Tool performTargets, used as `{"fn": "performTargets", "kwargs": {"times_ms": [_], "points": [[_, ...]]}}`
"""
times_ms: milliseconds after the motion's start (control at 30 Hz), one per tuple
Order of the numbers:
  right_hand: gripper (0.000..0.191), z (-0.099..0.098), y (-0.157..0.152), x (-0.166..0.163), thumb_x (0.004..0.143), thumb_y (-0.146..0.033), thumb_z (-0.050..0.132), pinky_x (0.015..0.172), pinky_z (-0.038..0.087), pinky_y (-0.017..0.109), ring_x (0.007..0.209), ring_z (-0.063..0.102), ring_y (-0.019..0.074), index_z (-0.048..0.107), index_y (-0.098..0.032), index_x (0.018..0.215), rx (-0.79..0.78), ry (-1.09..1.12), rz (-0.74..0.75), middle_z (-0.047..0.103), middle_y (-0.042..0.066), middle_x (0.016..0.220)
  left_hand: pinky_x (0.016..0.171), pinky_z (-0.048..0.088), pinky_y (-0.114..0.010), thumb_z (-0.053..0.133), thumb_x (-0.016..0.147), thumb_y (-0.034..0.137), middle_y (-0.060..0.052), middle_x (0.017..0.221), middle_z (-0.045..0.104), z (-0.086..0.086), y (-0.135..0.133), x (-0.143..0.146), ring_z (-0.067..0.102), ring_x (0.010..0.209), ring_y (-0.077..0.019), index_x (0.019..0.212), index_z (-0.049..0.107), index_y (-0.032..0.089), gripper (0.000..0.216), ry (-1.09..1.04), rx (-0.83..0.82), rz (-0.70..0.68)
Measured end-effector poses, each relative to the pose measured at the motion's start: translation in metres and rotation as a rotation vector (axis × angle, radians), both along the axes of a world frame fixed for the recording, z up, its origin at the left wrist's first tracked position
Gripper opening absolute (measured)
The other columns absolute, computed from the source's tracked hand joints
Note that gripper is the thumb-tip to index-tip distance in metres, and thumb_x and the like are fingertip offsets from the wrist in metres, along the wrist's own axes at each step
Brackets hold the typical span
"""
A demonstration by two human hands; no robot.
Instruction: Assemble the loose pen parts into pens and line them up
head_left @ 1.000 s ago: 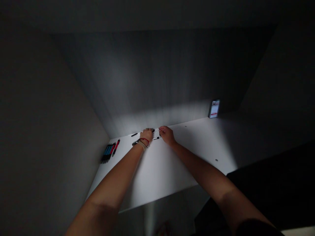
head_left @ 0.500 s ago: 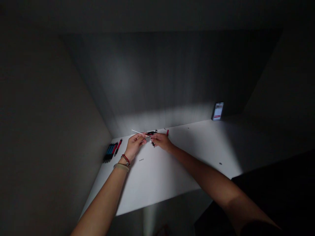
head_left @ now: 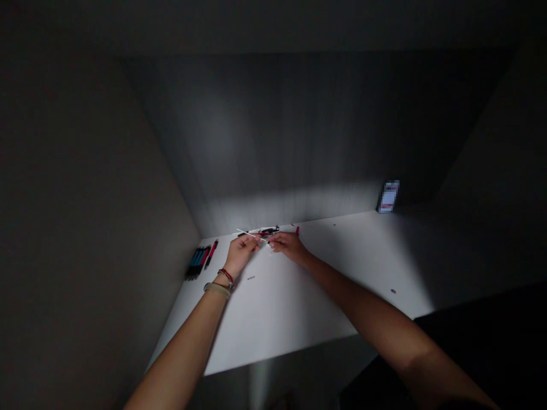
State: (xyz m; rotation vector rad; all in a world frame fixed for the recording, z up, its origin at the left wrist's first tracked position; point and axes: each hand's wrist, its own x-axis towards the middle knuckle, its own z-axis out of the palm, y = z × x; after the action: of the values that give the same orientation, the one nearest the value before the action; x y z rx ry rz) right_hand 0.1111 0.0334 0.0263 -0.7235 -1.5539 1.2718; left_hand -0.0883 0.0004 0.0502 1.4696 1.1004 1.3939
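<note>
A thin white pen refill point(head_left: 245, 233) slants down to the right between my two hands over the back of the white table. My left hand point(head_left: 241, 253) pinches it partway along, and its free end sticks out to the upper left. At the lower right end of the refill, the fingertips of my right hand point(head_left: 288, 246) are closed on a small black pen part point(head_left: 269, 243), mostly covered by the fingers. Just behind both hands lie black and red pen pieces point(head_left: 270, 230), partly hidden. A red pen piece point(head_left: 298, 230) shows beyond my right hand.
Several blue, red and black pens point(head_left: 197, 263) lie in a row at the table's left edge, with a red pen point(head_left: 211, 254) beside them. A small spring-like piece point(head_left: 251, 278) and a dark spot point(head_left: 393, 291) are on the white table point(head_left: 273, 324). A phone point(head_left: 388, 197) leans against the back wall.
The view has shifted slightly, moving the scene to the right. The black piece that hung below my right fingers no longer hangs there; the refill's end now meets my right fingertips.
</note>
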Motion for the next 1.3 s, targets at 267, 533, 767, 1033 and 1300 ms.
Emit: {"fn": "performTargets", "kwargs": {"times_ms": [267, 533, 767, 1033, 1300], "points": [[0.035, -0.006, 0.006, -0.004, 0.069, -0.047, 0.083, 0.06, 0.052, 0.027, 0.062, 0.062, 0.0131, 0.065, -0.018, 0.08, 0.036, 0.017, -0.026, 0.068, 0.001, 0.072, 0.06, 0.044, -0.025, 0.078, 0.073, 0.046, -0.004, 0.065, 0.068, -0.002, 0.001, 0.002, 0.056, 0.058, -0.0133, 0.081, 0.078, 0.014, 0.034, 0.008, -0.005, 0.011], [0.037, -0.003, 0.004, -0.003, 0.067, -0.048, 0.084, 0.06, 0.052, 0.025, 0.064, 0.063, 0.0131, 0.065, -0.018, 0.08, 0.021, 0.033, -0.035, 0.07, 0.002, 0.073, 0.059, 0.043, -0.025, 0.078, 0.072, 0.047, -0.004, 0.064, 0.068, -0.003, -0.001, 0.003, 0.057, 0.059, -0.0137, 0.082, 0.079, 0.014, 0.035, 0.034, -0.012, -0.007], [0.045, 0.005, -0.005, -0.006, 0.061, -0.054, 0.088, 0.064, 0.056, 0.029, 0.069, 0.066, 0.0154, 0.065, -0.019, 0.079, -0.072, 0.061, -0.003, 0.074, 0.004, 0.078, 0.05, 0.033, -0.024, 0.081, 0.068, 0.053, -0.002, 0.061, 0.065, -0.002, -0.007, 0.013, 0.046, 0.052, -0.0112, 0.08, 0.079, 0.015, 0.04, 0.082, -0.029, -0.026], [0.05, 0.004, -0.01, -0.008, 0.065, -0.058, 0.086, 0.067, 0.053, 0.03, 0.07, 0.067, 0.0154, 0.067, -0.016, 0.084, -0.177, 0.158, 0.039, 0.073, 0.006, 0.08, 0.048, 0.028, -0.023, 0.08, 0.07, 0.053, -0.001, 0.062, 0.064, -0.007, -0.003, 0.013, 0.04, 0.049, -0.0091, 0.09, 0.079, 0.014, 0.044, 0.126, -0.008, -0.086], [0.042, 0.01, -0.004, -0.004, 0.077, -0.059, 0.073, 0.068, 0.051, 0.029, 0.073, 0.064, 0.0167, 0.071, -0.017, 0.084, 0.049, -0.067, -0.176, 0.071, 0.004, 0.077, 0.057, 0.04, -0.025, 0.078, 0.074, 0.045, -0.001, 0.063, 0.066, -0.011, -0.002, 0.013, 0.052, 0.055, -0.0123, 0.087, 0.076, 0.016, 0.032, 0.162, 0.041, -0.043]]}}
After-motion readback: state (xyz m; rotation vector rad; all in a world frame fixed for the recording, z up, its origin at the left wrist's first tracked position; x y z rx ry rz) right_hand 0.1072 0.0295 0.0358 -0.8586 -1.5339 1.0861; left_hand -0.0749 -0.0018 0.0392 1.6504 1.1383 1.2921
